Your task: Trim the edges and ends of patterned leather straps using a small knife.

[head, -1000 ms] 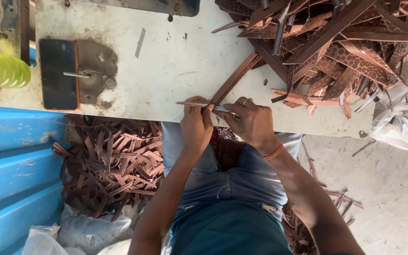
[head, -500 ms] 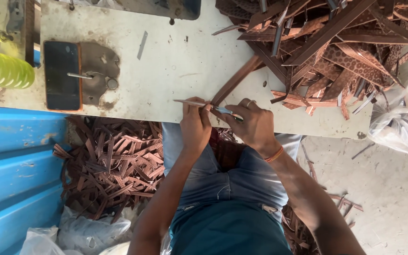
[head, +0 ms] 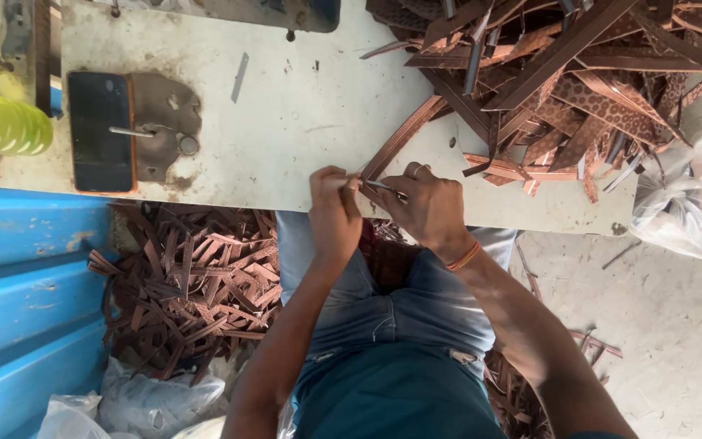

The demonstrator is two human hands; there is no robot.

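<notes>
My left hand (head: pixel 333 213) and my right hand (head: pixel 431 208) meet at the near edge of a worn white table (head: pixel 286 122). Together they pinch a thin metal strip (head: pixel 383 187) that lies across the fingers of both. A long brown strip (head: pixel 400 140) runs from just above my hands toward a big heap of brown patterned strips (head: pixel 562 81) at the table's far right. My right wrist carries an orange band (head: pixel 465 257).
A dark phone (head: pixel 101 132) lies at the table's left beside a grey metal plate (head: pixel 164 122) and a yellow-green ribbed object (head: pixel 2 126). Blue panels (head: pixel 26 301) stand at left. Cut brown pieces (head: pixel 197 309) pile on the floor. A clear plastic bag (head: pixel 684 203) hangs at right.
Both hands stay at the table edge on the thin strip; the left hand has shifted slightly along it. Nothing else has moved.
</notes>
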